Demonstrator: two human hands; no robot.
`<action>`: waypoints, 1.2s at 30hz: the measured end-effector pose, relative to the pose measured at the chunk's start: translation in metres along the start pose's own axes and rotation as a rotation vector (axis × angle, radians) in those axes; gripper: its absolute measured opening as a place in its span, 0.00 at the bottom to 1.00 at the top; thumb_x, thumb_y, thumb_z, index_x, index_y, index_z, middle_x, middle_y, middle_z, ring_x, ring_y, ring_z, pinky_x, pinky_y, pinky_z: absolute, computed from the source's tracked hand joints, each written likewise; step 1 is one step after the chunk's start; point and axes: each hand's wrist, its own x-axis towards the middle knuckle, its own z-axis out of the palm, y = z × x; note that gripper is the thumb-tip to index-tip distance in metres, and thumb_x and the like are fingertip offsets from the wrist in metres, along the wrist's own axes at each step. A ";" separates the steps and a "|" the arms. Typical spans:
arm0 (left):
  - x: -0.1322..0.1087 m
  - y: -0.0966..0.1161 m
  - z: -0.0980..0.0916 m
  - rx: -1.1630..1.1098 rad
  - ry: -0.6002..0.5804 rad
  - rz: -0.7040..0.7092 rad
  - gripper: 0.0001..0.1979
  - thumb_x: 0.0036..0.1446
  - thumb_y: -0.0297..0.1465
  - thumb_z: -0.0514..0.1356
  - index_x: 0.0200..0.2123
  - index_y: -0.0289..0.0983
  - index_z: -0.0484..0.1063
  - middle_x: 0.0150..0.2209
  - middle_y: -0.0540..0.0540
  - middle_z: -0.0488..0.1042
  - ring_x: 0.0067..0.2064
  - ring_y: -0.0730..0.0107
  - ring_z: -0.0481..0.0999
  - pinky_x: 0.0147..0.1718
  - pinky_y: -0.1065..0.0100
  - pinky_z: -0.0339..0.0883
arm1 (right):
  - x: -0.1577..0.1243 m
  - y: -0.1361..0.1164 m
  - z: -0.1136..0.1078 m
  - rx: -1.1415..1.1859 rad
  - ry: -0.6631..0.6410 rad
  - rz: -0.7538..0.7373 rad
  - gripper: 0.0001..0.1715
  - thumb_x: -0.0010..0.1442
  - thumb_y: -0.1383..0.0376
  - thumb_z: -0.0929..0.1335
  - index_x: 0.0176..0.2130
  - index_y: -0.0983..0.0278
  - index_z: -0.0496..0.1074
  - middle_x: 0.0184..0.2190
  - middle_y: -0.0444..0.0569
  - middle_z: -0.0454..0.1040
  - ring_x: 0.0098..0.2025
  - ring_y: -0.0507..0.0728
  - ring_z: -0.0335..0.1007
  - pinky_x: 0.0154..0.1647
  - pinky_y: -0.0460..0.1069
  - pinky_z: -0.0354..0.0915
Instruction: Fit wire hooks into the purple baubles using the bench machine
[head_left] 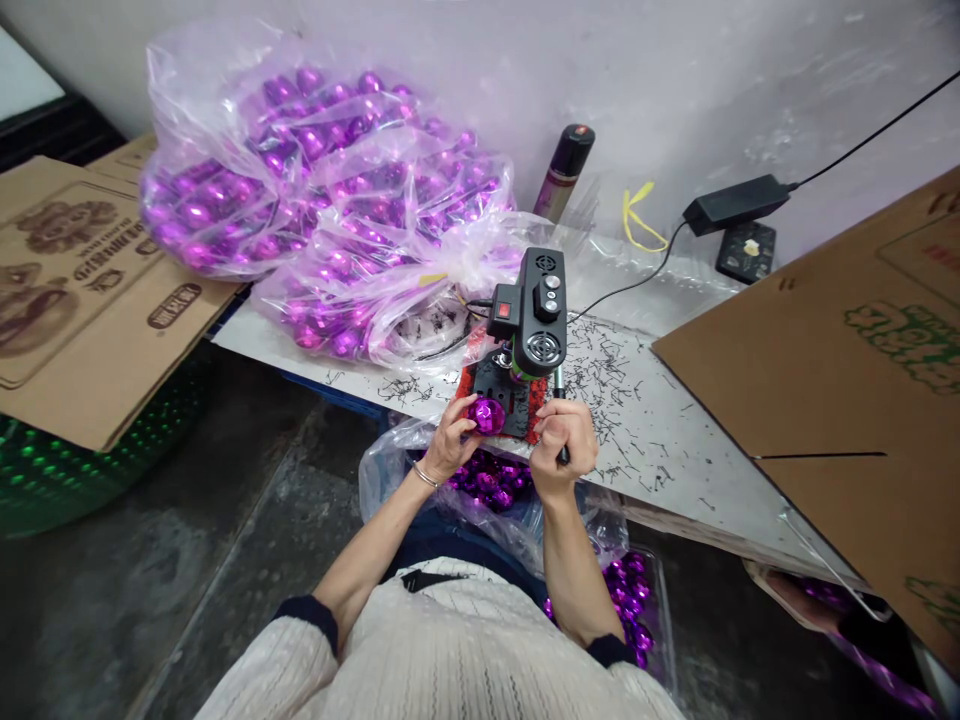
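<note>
A small black bench machine (pixel 544 310), much like a mini drill press, stands on a red mat (pixel 537 400) on the white table (pixel 637 440). My left hand (pixel 448 440) has its fingers closed around a shiny purple faceted ball (pixel 489 416), at the front of the machine's base plate. On the right side of the machine, my right hand (pixel 564 445) is wrapped around a black-gripped lever (pixel 559 385). The tool tip under the machine's head is hidden. Below my hands, an open plastic bag (pixel 379 470) in my lap holds more purple balls (pixel 491 482).
Large clear bags of purple balls (pixel 330 180) fill the table's back left. Cardboard (pixel 112 300) lies at left, and a carton (pixel 847 370) stands at right. A spray can (pixel 564 172) and power adapter (pixel 739 204) sit near the wall. Dark shavings (pixel 622 400) litter the tabletop.
</note>
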 end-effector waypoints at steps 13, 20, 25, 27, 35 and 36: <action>-0.002 0.011 -0.008 -0.121 0.085 -0.141 0.36 0.61 0.37 0.66 0.65 0.46 0.50 0.63 0.34 0.67 0.64 0.55 0.72 0.60 0.49 0.71 | 0.002 -0.001 0.000 0.008 0.003 -0.013 0.14 0.67 0.70 0.62 0.29 0.61 0.65 0.27 0.44 0.71 0.30 0.52 0.69 0.31 0.49 0.63; 0.023 0.023 -0.009 -0.155 0.073 -0.531 0.29 0.60 0.48 0.65 0.59 0.39 0.69 0.56 0.38 0.76 0.58 0.55 0.77 0.59 0.55 0.71 | 0.003 -0.002 0.001 0.026 0.013 -0.007 0.14 0.67 0.71 0.62 0.29 0.60 0.66 0.27 0.44 0.71 0.30 0.53 0.69 0.32 0.50 0.63; 0.043 0.013 0.007 -0.062 0.062 -0.660 0.27 0.57 0.49 0.67 0.55 0.41 0.75 0.49 0.41 0.79 0.53 0.54 0.78 0.58 0.51 0.68 | 0.004 -0.002 0.000 0.023 0.002 -0.026 0.14 0.67 0.71 0.62 0.29 0.60 0.66 0.27 0.44 0.71 0.30 0.53 0.70 0.32 0.50 0.63; 0.047 0.009 0.013 -0.033 0.053 -0.663 0.25 0.58 0.49 0.66 0.54 0.42 0.76 0.49 0.41 0.79 0.53 0.54 0.77 0.60 0.50 0.66 | 0.006 -0.003 0.000 0.023 -0.001 -0.036 0.14 0.67 0.71 0.62 0.29 0.60 0.66 0.26 0.44 0.71 0.30 0.53 0.70 0.32 0.50 0.63; 0.048 0.000 0.019 -0.007 0.040 -0.649 0.23 0.61 0.50 0.62 0.52 0.43 0.78 0.51 0.40 0.79 0.56 0.53 0.75 0.61 0.49 0.63 | 0.007 -0.004 -0.001 0.013 -0.010 -0.033 0.14 0.66 0.72 0.62 0.29 0.60 0.66 0.26 0.44 0.71 0.29 0.52 0.69 0.32 0.49 0.64; 0.049 0.001 0.019 -0.002 0.033 -0.647 0.22 0.61 0.50 0.63 0.52 0.44 0.78 0.51 0.41 0.79 0.56 0.53 0.75 0.61 0.49 0.63 | 0.007 -0.004 -0.001 0.012 -0.012 -0.033 0.14 0.66 0.72 0.62 0.29 0.60 0.66 0.26 0.44 0.71 0.30 0.53 0.70 0.32 0.49 0.64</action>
